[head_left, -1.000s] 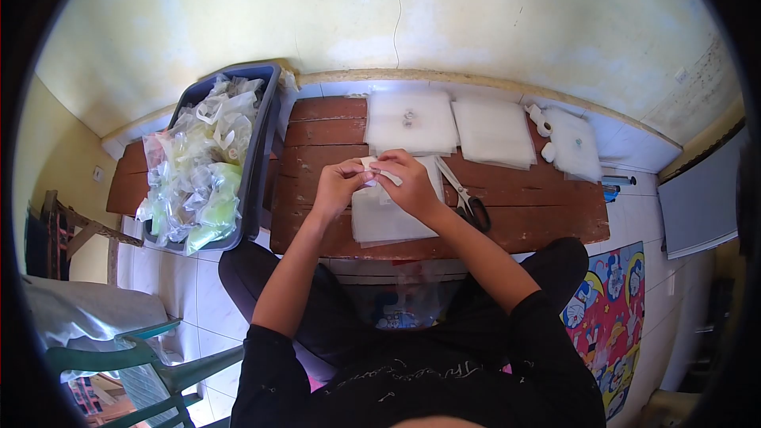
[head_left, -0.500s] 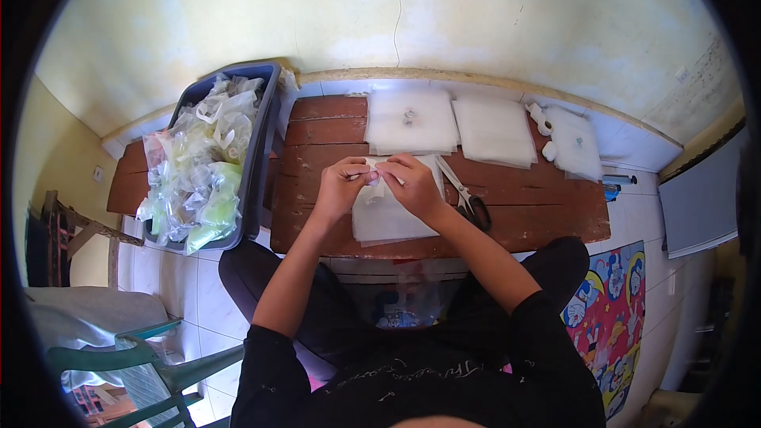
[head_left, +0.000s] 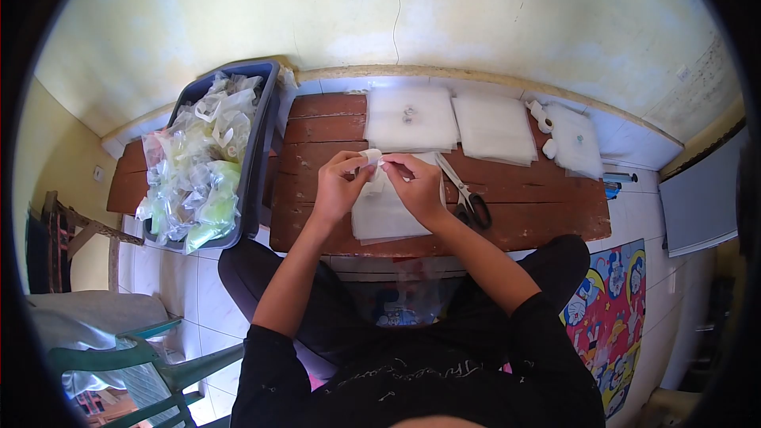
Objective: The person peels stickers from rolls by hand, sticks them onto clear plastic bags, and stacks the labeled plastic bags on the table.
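Note:
My left hand is closed around a small white roll, which looks like labels or tape. Close beside it, my right hand pinches at the roll's edge, thumb against forefinger; whatever lies between these fingertips is too small to make out. Below both hands a stack of clear plastic sheets or bags lies on the brown wooden table. Just right of that stack rest black-handled scissors, their blades pointing away from me.
Two more plastic stacks, one left and one right, lie along the wall. White rolls sit near a further stack. A dark tub of filled plastic bags stands at left, with a green chair nearer me.
My hands have drawn slightly apart, and the white roll in my left hand shows more clearly. The right fingers have shifted a little to the right.

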A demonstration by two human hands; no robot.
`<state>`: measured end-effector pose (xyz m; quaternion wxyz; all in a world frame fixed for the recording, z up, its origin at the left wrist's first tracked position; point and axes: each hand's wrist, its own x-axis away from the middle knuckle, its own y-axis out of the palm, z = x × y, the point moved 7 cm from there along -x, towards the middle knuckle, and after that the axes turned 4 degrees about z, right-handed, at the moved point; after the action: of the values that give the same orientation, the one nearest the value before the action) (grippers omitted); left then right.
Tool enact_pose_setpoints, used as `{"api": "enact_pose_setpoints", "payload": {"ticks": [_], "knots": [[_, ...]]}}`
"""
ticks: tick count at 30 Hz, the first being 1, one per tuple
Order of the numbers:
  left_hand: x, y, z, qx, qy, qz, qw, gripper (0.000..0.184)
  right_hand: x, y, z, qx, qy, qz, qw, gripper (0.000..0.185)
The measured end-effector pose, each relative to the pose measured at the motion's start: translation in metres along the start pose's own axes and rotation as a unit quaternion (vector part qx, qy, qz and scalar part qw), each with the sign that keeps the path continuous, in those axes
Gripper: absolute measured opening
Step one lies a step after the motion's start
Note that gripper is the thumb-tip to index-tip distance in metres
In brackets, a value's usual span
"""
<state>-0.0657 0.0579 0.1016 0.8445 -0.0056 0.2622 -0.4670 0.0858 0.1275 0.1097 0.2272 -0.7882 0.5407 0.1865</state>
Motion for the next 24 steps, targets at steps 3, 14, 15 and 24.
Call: {"api": "enact_pose_setpoints", "payload": {"ticks": [3,14,15,24], "knots": [[-0.002,-0.001,-0.002,-0.063,-0.017,-0.029,0.997,0.016,0.007,0.004,0.015,-0.051,0.029,0.004,0.998,0.014],[-0.003,-0.033,-0.103,-0.286,-0.113,-0.015,0.951,0.023,0.066,-0.014,0.071,-0.047,0.172,-0.186,0.966,0.064],[-0.004,-0.035,-0.104,-0.301,-0.110,0.007,0.947,0.023,0.070,-0.020,0.074,-0.046,0.173,-0.185,0.966,0.064],[-0.006,-0.036,-0.111,-0.304,-0.093,0.064,0.946,0.021,0.085,-0.039,0.088,-0.034,0.187,-0.215,0.958,0.070]]}}
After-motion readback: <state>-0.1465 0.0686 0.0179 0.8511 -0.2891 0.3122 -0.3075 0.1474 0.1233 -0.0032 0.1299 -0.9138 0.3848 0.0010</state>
